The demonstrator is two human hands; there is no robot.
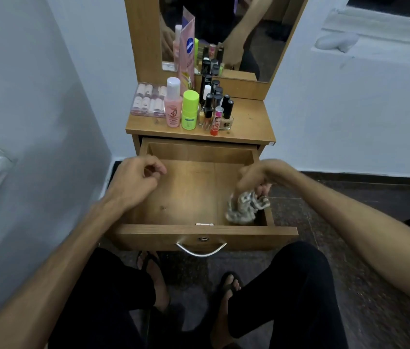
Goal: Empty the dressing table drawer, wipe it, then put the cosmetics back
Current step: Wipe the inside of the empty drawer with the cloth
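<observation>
Right hand (254, 180): fingers closed around a crumpled patterned cloth (245, 206), pressing it into the near right corner of the drawer (206, 234), against the right wall. Left hand (135, 181): loosely curled, holding nothing, at the drawer's left wall; whether it touches the wall cannot be told.

Drawer pulled fully out, floor (191, 190) bare wood, no items inside apart from the cloth. Judged: emptying complete, wiping in progress.

Cosmetics stand grouped on the tabletop (249, 122) above: pink bottle (173, 104), green stick (189, 109), clear boxed set (147, 102), a cluster of black-capped bottles (215, 102), tall pink tube (187, 46) against the mirror (261, 34).

Remaining: finish the wipe, remove the cloth, return all cosmetics to the drawer.
</observation>
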